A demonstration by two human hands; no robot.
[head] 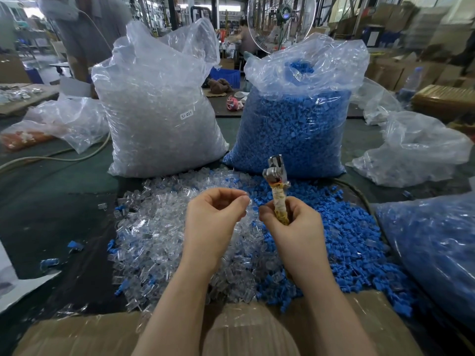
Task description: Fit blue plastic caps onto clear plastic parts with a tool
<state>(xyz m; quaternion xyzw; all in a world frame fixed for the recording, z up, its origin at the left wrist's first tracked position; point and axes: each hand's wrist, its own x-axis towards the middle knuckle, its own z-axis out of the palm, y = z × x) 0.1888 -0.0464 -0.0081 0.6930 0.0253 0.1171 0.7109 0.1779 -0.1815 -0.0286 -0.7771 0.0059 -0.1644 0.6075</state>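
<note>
My right hand (288, 224) grips a metal tool (276, 173) by its tape-wrapped handle, the metal head pointing up. My left hand (216, 214) is raised beside it, fingers curled, pinching a small clear plastic part (247, 199) at its fingertips; the part is hard to make out. Below both hands lie a heap of loose clear parts (159, 242) on the left and a heap of blue caps (344, 240) on the right, spread over the dark table (59, 222).
A tall bag of clear parts (159, 104) and a bag of blue caps (290, 124) stand behind the heaps. Another bag of blue pieces (431, 255) sits at the right. A cardboard box edge (77, 332) lies near me. Empty bags, a fan and people are around.
</note>
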